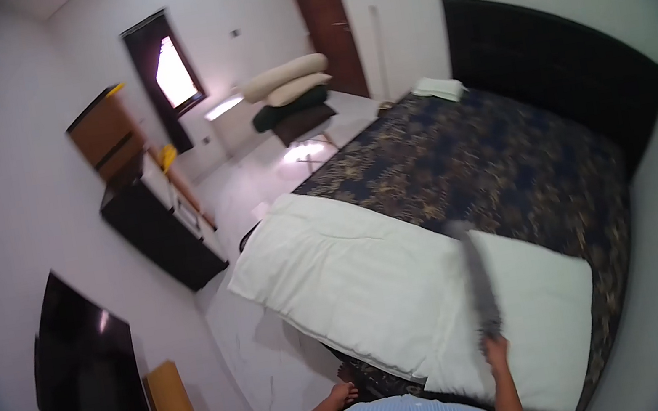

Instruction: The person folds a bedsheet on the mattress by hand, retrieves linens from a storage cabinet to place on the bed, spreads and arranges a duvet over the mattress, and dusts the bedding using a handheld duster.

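My right hand (496, 348) is closed around the near end of a long grey fluffy duster (480, 285), which is blurred by motion. The duster stretches away from me over a white folded quilt (346, 262). This quilt lies across the near part of a bed (499, 150) covered in dark fabric with a gold pattern. My left hand (343, 394) hangs low beside the bed's near edge, fingers loosely bent and apart, with nothing visible in it.
A black headboard (554, 57) stands against the wall, near a small white folded cloth (439, 89). Pillows and a bolster (284, 78) are stacked beyond the bed. Along the left are a dark cabinet (157, 223) and a wall-mounted television (88, 386).
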The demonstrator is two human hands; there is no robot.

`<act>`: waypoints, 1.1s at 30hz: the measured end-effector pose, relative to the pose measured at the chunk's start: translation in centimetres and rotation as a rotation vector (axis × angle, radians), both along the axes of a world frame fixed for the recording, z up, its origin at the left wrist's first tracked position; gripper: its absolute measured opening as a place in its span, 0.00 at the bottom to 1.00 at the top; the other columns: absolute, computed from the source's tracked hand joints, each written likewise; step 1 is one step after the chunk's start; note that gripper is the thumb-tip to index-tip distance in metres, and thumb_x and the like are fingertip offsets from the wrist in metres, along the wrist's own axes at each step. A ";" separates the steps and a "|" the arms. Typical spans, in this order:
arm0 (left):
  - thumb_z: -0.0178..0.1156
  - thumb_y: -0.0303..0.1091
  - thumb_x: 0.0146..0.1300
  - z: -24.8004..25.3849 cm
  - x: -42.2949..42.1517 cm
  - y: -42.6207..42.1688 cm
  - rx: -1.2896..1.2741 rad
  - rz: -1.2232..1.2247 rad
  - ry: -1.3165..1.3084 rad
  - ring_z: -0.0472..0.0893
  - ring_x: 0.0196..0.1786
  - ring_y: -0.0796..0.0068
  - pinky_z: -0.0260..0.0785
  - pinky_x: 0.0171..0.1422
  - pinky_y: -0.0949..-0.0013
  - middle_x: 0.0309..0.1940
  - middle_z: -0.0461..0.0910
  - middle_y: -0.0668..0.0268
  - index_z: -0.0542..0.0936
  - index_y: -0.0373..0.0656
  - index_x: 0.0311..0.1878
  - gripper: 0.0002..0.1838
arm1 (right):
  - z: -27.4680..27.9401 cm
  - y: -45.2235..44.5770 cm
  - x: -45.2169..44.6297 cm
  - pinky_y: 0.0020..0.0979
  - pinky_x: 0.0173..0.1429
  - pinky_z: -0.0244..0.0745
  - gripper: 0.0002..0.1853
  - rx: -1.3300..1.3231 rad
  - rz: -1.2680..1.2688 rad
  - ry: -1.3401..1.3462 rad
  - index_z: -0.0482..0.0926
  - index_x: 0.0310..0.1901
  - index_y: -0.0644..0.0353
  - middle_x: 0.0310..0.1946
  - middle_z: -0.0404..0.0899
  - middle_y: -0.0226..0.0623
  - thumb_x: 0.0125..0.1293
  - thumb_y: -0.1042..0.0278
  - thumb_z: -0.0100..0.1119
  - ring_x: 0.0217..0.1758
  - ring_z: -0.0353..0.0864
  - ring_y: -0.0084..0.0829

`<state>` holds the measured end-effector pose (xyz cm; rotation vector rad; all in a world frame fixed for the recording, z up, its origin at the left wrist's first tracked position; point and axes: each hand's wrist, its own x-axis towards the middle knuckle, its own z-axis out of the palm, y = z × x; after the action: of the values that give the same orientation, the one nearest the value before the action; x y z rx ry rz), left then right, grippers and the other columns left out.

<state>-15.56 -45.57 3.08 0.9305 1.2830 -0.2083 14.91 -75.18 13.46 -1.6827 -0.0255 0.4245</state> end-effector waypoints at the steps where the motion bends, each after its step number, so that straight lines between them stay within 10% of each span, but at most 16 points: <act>1: 0.45 0.40 0.55 -0.4 -0.2 0.0 0.005 0.005 0.016 0.73 0.33 0.72 0.63 0.35 0.68 0.32 0.73 0.67 0.68 0.46 0.39 0.11 | -1.6 -2.2 1.5 0.20 0.08 0.47 0.05 0.033 -0.146 0.017 0.70 0.23 0.54 0.09 0.60 0.21 0.50 0.65 0.51 0.07 0.54 0.15; 5: 0.45 0.41 0.54 -1.3 0.7 -0.1 0.013 0.021 0.020 0.73 0.29 0.74 0.62 0.33 0.67 0.30 0.73 0.68 0.70 0.46 0.39 0.12 | -4.4 -6.8 2.5 0.22 0.09 0.46 0.07 0.045 -0.431 -0.009 0.71 0.25 0.55 0.10 0.62 0.23 0.51 0.62 0.54 0.07 0.54 0.17; 12: 0.45 0.42 0.54 -3.4 4.2 -1.1 0.008 -0.076 -0.030 0.73 0.30 0.73 0.62 0.32 0.63 0.30 0.73 0.68 0.69 0.45 0.40 0.14 | -8.3 -1.6 -8.4 0.31 0.26 0.64 0.14 -0.439 0.514 0.129 0.73 0.24 0.66 0.16 0.72 0.34 0.44 0.61 0.57 0.20 0.68 0.24; 16: 0.45 0.44 0.54 -6.3 3.8 -1.4 0.873 -0.340 -0.232 0.72 0.26 0.73 0.62 0.28 0.63 0.28 0.73 0.68 0.70 0.44 0.39 0.16 | -10.6 1.2 -12.5 0.28 0.30 0.66 0.16 -0.183 0.876 -0.295 0.72 0.37 0.67 0.26 0.74 0.34 0.46 0.68 0.55 0.25 0.72 0.28; 19: 0.45 0.47 0.53 -5.6 2.9 0.7 0.160 -0.368 -0.203 0.72 0.22 0.74 0.61 0.22 0.64 0.26 0.73 0.68 0.72 0.43 0.36 0.17 | -7.9 -0.2 -10.4 0.29 0.24 0.64 0.09 -0.031 0.417 -0.224 0.73 0.24 0.64 0.15 0.72 0.32 0.44 0.67 0.57 0.20 0.69 0.22; 24: 0.45 0.47 0.53 -5.6 -1.4 4.1 0.227 -0.423 -0.007 0.72 0.19 0.74 0.60 0.18 0.66 0.23 0.73 0.67 0.72 0.42 0.32 0.17 | -0.1 -0.9 -7.8 0.29 0.22 0.62 0.09 0.120 -0.266 0.193 0.73 0.22 0.62 0.14 0.70 0.30 0.45 0.66 0.59 0.18 0.66 0.23; 28: 0.45 0.46 0.53 -4.8 -5.8 6.4 0.239 -0.464 0.020 0.72 0.19 0.74 0.59 0.17 0.65 0.24 0.73 0.66 0.72 0.42 0.30 0.16 | -8.5 -0.2 -8.2 0.29 0.21 0.62 0.11 0.117 -0.433 -0.172 0.73 0.22 0.63 0.15 0.71 0.31 0.45 0.64 0.60 0.18 0.66 0.23; 33: 0.46 0.42 0.52 -5.0 -11.8 9.5 0.188 -0.502 -0.023 0.73 0.19 0.72 0.60 0.19 0.64 0.25 0.74 0.65 0.71 0.42 0.31 0.13 | -3.8 5.1 -17.4 0.29 0.31 0.66 0.13 -0.331 0.098 0.006 0.75 0.27 0.66 0.20 0.74 0.36 0.44 0.64 0.59 0.24 0.70 0.26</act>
<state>-27.34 -36.12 -1.91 1.4060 1.0404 -0.4719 -2.50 -70.11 9.71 -2.0121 -0.0350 0.5296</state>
